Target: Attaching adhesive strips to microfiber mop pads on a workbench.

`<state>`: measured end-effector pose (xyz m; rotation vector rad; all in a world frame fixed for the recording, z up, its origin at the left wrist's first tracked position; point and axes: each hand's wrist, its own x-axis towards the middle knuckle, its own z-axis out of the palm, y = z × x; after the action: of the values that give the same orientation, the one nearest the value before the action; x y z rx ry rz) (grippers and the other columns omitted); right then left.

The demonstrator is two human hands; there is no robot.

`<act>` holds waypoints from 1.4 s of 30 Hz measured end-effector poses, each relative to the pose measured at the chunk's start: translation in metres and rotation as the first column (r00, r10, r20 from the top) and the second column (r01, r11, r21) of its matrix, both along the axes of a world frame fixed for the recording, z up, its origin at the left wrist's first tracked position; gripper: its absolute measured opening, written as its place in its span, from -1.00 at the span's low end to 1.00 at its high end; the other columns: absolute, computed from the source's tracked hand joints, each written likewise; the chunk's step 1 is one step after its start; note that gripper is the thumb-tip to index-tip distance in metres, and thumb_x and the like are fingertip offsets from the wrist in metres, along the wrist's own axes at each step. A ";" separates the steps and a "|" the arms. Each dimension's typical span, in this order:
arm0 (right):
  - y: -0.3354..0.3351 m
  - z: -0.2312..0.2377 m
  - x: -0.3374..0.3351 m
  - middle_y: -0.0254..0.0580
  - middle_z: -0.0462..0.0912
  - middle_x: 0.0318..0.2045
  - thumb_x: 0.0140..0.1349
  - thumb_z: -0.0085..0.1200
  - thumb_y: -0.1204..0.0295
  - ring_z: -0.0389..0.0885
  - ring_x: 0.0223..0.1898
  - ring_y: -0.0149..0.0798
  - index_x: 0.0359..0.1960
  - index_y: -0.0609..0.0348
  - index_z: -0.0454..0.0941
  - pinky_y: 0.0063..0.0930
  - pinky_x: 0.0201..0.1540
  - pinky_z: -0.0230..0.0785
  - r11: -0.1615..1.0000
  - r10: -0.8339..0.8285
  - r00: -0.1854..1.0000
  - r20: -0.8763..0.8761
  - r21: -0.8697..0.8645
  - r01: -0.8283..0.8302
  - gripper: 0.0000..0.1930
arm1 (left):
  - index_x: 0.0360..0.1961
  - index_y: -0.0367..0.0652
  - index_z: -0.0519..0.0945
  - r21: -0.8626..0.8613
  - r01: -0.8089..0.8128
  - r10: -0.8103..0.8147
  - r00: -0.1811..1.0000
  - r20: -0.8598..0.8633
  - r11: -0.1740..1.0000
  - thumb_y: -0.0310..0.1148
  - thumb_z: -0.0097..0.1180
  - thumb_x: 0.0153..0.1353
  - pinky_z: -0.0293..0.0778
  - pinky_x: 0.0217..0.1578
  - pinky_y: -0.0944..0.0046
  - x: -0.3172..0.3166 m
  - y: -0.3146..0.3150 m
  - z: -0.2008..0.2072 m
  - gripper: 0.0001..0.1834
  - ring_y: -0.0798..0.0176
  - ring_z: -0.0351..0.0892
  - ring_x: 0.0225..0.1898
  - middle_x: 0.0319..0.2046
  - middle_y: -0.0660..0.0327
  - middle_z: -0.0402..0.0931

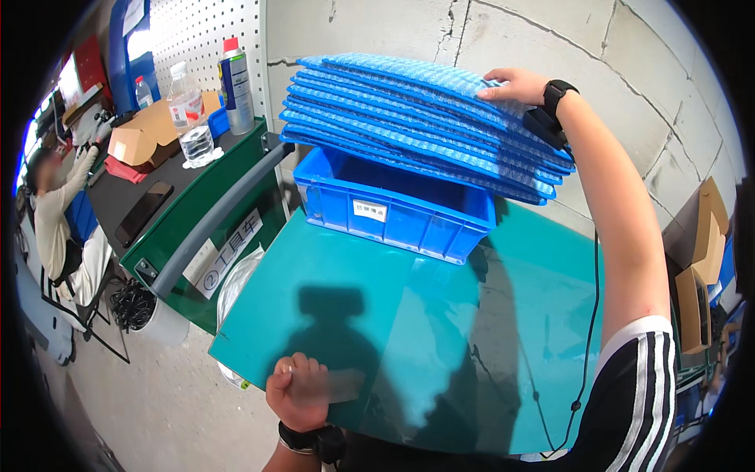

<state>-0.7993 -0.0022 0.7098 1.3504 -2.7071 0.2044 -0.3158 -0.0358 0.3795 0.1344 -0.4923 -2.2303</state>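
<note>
A tall stack of blue striped cloth mop pads [409,126] lies tilted across the top of a blue plastic bin [393,216]. My right hand [515,85] reaches to the stack's upper right, its thumb and fingers closed on the top pad's far edge. Part of the bin's dark inside shows under the pads. My left hand [299,389] is curled into a fist above the near left of the green tabletop [354,275]. A pale blurred streak lies beside that fist; whether the fingers hold anything I cannot make out.
A green tool cart [259,169] with a grey handle [212,228] stands left, carrying a water bottle [191,118], a spray can [236,86] and a phone [144,212]. A black cable [595,315] hangs right. Open cardboard boxes [700,259] sit far right. Another person [59,204] sits far left.
</note>
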 end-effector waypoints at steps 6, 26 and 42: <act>-0.007 -0.008 0.032 0.02 0.44 0.26 0.06 0.25 -0.18 0.41 0.27 0.03 0.37 -0.08 0.28 -0.09 0.32 0.23 0.987 0.009 0.983 -0.182 0.162 0.021 -0.13 | -0.53 0.01 0.28 0.008 -0.002 0.002 1.000 -0.024 1.000 -0.32 -0.05 0.13 0.14 -0.33 0.24 -0.001 0.001 0.002 -0.85 0.31 0.11 -0.47 -0.54 0.33 0.13; -0.076 -0.049 0.060 0.07 0.64 -0.07 0.31 -0.06 0.34 0.59 0.01 0.06 0.07 0.06 0.52 -0.09 0.06 0.43 0.996 -0.022 0.832 -0.554 -0.089 -0.032 -0.67 | -0.56 -0.03 0.23 -0.068 -0.006 0.003 0.999 -0.048 0.998 -0.34 -0.06 0.13 0.11 -0.38 0.23 -0.001 0.002 0.003 -0.81 0.31 0.09 -0.50 -0.57 0.31 0.15; -0.088 -0.062 0.070 0.01 0.51 0.17 0.40 -0.19 -0.08 0.38 0.28 0.04 0.22 -0.10 0.44 0.10 0.28 0.18 0.980 -0.168 0.914 -0.371 -0.161 0.114 -0.48 | -0.56 -0.04 0.26 -0.069 -0.003 0.004 1.000 0.007 0.998 -0.34 -0.04 0.12 0.12 -0.39 0.24 0.002 0.003 0.009 -0.82 0.31 0.10 -0.51 -0.57 0.31 0.16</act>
<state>-0.7288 -0.0906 0.6474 1.0252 -2.3987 0.0971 -0.3134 -0.0327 0.3888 0.1078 -0.5717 -2.2072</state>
